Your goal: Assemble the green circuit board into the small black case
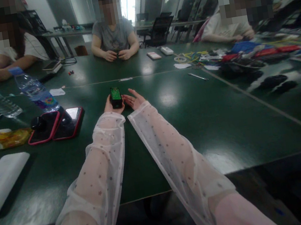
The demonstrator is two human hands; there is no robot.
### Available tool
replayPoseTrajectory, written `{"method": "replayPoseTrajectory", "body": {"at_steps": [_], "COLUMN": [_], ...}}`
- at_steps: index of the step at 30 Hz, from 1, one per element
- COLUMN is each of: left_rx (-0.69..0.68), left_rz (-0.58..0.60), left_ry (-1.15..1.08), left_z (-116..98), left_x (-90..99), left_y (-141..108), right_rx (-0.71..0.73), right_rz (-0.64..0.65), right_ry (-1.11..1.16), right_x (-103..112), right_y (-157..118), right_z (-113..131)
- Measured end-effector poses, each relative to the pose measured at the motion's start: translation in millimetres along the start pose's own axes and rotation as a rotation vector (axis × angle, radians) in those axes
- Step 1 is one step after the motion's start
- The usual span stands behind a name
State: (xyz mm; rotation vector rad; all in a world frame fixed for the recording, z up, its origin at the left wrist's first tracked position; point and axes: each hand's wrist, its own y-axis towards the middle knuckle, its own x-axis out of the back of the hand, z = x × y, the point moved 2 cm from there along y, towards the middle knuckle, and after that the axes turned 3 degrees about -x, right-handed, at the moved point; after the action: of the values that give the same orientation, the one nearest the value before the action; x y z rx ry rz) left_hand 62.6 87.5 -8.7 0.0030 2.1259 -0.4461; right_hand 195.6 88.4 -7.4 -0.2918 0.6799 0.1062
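Black case (117,104) with a green circuit board (115,93) facing you, at the middle of the green table (199,131). Your left hand (108,106) grasps it; your right hand (135,99), fingers loosely extended, is just beside it.

Smooth glossy tabletop (185,137), sheer cloth sleeves (169,140), 2 clear plastic bottles (34,89), held box (117,104) seemingly plastic

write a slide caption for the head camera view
Left hand holding a black box with a green top, right hand open beside it, at a dark green table.
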Motion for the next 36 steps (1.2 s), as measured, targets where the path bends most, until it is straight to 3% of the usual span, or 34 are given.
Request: {"method": "replayPoseTrajectory", "body": {"at_steps": [10, 27, 36], "left_rx": [-0.080, -0.280, -0.311], "left_rz": [-0.178, -0.104, -0.019], "left_ry": [0.115, 0.352, 0.494], "left_z": [5, 20, 24], "left_x": [-8.1, -13.7, -11.4], "left_y": [-2, 6, 12], "right_rx": [0.006, 0.125, 0.140], "right_rz": [0.000, -0.122, -0.037], "right_ry": [-0.001, 0.045, -0.020], "right_x": [4, 3, 4], "right_y": [3, 0, 15], "right_z": [-1, 4, 0]}}
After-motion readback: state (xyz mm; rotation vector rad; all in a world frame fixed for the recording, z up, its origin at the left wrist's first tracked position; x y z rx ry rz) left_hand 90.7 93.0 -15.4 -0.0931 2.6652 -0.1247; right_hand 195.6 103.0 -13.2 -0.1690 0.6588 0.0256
